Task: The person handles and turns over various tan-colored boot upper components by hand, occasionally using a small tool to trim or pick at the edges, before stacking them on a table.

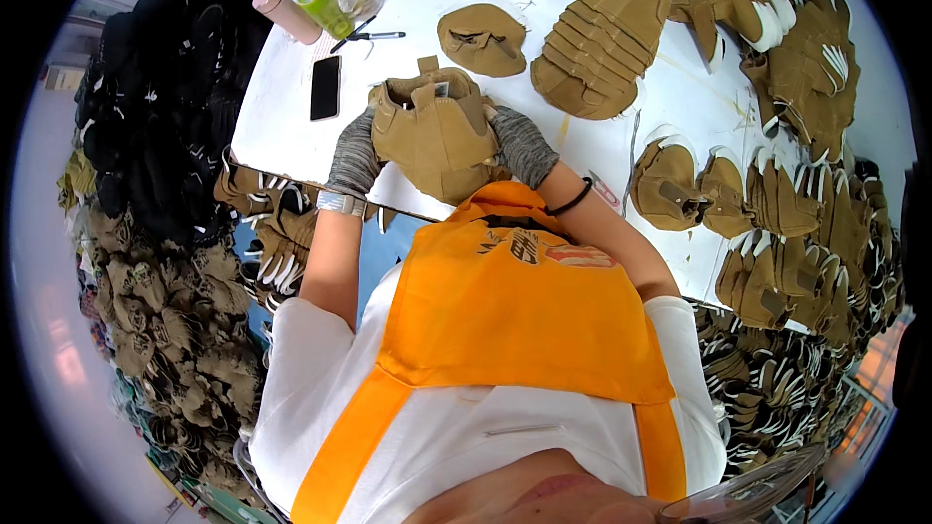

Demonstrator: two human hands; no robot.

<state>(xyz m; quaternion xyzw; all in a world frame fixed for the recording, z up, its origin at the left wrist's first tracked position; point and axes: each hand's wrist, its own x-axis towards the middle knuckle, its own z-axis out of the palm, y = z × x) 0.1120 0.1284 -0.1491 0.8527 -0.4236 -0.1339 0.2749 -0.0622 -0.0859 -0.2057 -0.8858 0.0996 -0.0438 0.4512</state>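
Note:
A tan fabric shoe upper [437,131] lies at the near edge of the white table [602,150], held from both sides. My left hand [355,153], in a grey knit glove, grips its left side. My right hand [522,144], also gloved in grey, grips its right side. A metal watch sits on my left wrist and a black band on my right. Just beyond the held piece lies a single tan cut piece [482,39].
A black phone [325,87], a pen [377,36], a pink cylinder [286,15] and a green bottle [324,10] lie at the table's left. Stacks of tan uppers [602,39] fill the far and right side [777,204]. Dark and tan piles [165,97] heap to my left.

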